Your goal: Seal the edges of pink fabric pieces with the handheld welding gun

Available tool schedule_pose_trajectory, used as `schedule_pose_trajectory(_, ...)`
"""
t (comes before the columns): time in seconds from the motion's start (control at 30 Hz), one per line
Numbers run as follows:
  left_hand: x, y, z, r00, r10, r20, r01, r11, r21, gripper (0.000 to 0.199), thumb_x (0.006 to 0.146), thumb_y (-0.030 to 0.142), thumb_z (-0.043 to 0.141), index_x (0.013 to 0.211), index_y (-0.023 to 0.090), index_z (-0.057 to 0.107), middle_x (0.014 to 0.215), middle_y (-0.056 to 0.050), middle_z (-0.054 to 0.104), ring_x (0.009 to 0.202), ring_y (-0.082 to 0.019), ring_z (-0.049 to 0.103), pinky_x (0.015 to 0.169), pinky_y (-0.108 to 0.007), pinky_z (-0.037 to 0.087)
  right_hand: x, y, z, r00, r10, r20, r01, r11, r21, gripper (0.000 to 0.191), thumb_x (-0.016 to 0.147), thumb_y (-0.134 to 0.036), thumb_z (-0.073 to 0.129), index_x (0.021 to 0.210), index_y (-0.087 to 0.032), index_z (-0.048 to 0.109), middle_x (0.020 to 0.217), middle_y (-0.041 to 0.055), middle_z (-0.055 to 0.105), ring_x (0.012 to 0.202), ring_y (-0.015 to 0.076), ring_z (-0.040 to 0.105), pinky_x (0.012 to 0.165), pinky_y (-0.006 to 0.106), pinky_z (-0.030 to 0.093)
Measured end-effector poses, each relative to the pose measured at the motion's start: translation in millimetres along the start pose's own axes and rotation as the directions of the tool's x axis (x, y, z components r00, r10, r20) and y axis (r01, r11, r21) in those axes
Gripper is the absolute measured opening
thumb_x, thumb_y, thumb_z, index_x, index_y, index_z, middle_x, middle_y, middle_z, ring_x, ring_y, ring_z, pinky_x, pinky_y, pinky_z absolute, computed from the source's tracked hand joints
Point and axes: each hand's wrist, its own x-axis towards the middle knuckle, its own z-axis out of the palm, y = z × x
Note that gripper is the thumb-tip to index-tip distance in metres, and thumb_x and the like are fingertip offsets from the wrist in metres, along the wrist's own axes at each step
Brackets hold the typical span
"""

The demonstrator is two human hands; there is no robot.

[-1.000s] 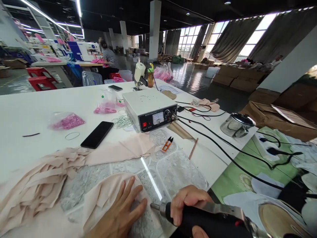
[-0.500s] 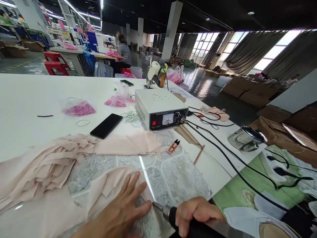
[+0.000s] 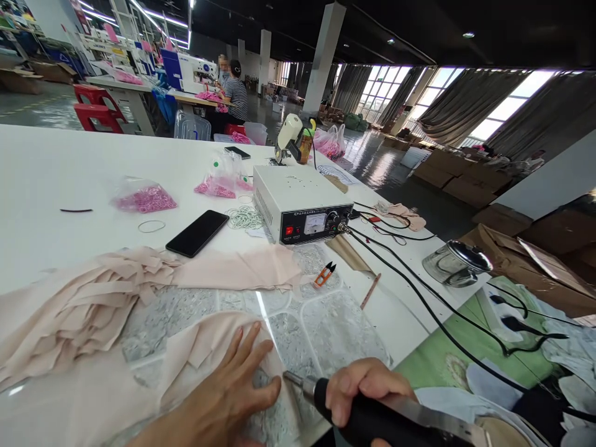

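Observation:
My left hand [image 3: 230, 375] lies flat with fingers spread on a pale pink piece of fabric [image 3: 190, 347], pressing it on a grey stone-patterned sheet [image 3: 335, 335]. In my right hand [image 3: 365, 388] is a handheld ultrasonic cutter [image 3: 321, 394], with a black handle and a metal tip. Its tip points left, close beside my left thumb, at the fabric's right edge; whether it touches the cloth I cannot tell. Farther left lies a heap of pale pink fabric strips [image 3: 93, 304], and another strip [image 3: 242, 267] stretches across behind my left hand. Orange thread snips [image 3: 325, 274] lie beyond the tool.
A white power box [image 3: 302, 202] with a dial stands mid-table, black cables [image 3: 410, 279] running right. Around it are a phone [image 3: 198, 234], bags of pink pieces [image 3: 144, 195], rubber bands [image 3: 245, 217] and a steel mug [image 3: 456, 264]. Behind, a person in stripes [image 3: 236, 99] sits by sewing machines.
The cutter has tilted, its handle swinging into fuller view while the tip moves slightly away from my left thumb. My left hand keeps its place on the fabric. The whole view has shifted a little.

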Motion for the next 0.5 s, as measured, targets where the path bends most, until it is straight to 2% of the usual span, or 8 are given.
schedule_pose_trajectory(0.1, 3.4, 4.4, -5.1, 0.999, -0.018, 0.044, 0.018, 1.000, 0.006, 0.081, 0.064, 0.060, 0.095, 0.135, 0.032, 0.067, 0.157, -0.022, 0.046, 0.149, -0.059, 0.024, 0.106, -0.082, 0.033, 7.3, -2.4, 18.4, 0.992, -0.095, -0.087, 0.094, 0.995, -0.020, 0.024, 0.095, -0.046, 0.059, 0.115, -0.033, 0.061, 0.089, 0.0035, 0.061, 0.059, 0.0178, 0.060, 0.057, 0.037, 0.058)
schedule_pose_trajectory(0.17, 4.2, 6.0, -7.3, 0.997, -0.030, 0.070, 0.028, 0.999, 0.029, 0.082, 0.065, 0.060, 0.094, 0.136, 0.032, 0.066, 0.157, -0.023, 0.046, 0.148, -0.059, 0.024, 0.106, -0.081, 0.034, 13.2, -5.8, 28.4, 0.987, -0.089, -0.135, 0.085, 0.996, -0.037, 0.020, 0.096, -0.044, 0.056, 0.111, -0.032, 0.061, 0.089, 0.0029, 0.059, 0.065, 0.0177, 0.060, 0.060, 0.035, 0.056)
schedule_pose_trajectory(0.23, 3.7, 6.1, -8.2, 0.996, -0.033, 0.082, 0.029, 0.998, 0.053, 0.080, 0.067, 0.063, 0.092, 0.136, 0.032, 0.066, 0.158, -0.024, 0.045, 0.148, -0.059, 0.025, 0.106, -0.081, 0.035, 18.0, -9.1, 33.4, 0.991, -0.067, -0.119, 0.062, 0.997, -0.046, 0.018, 0.096, -0.043, 0.056, 0.110, -0.031, 0.060, 0.090, 0.0025, 0.058, 0.066, 0.0170, 0.060, 0.062, 0.035, 0.055)
schedule_pose_trajectory(0.4, 3.3, 4.2, -6.6, 0.999, -0.007, 0.046, 0.005, 0.999, 0.054, 0.080, 0.071, 0.068, 0.086, 0.139, 0.033, 0.063, 0.158, -0.023, 0.046, 0.147, -0.059, 0.026, 0.106, -0.080, 0.036, 19.4, -11.8, 29.9, 0.994, -0.065, -0.088, 0.060, 0.996, -0.059, 0.020, 0.095, -0.043, 0.055, 0.111, -0.031, 0.059, 0.091, 0.0020, 0.057, 0.063, 0.0154, 0.058, 0.060, 0.033, 0.053)
schedule_pose_trajectory(0.5, 5.0, 4.6, -3.3, 0.999, -0.016, 0.047, 0.014, 0.998, 0.060, 0.082, 0.066, 0.067, 0.090, 0.135, 0.032, 0.065, 0.155, -0.023, 0.048, 0.147, -0.060, 0.026, 0.106, -0.082, 0.035, 16.8, -10.8, 24.9, 0.994, -0.066, -0.085, 0.062, 0.996, -0.058, 0.021, 0.095, -0.041, 0.056, 0.111, -0.029, 0.059, 0.089, 0.0030, 0.058, 0.065, 0.0162, 0.059, 0.060, 0.033, 0.053)
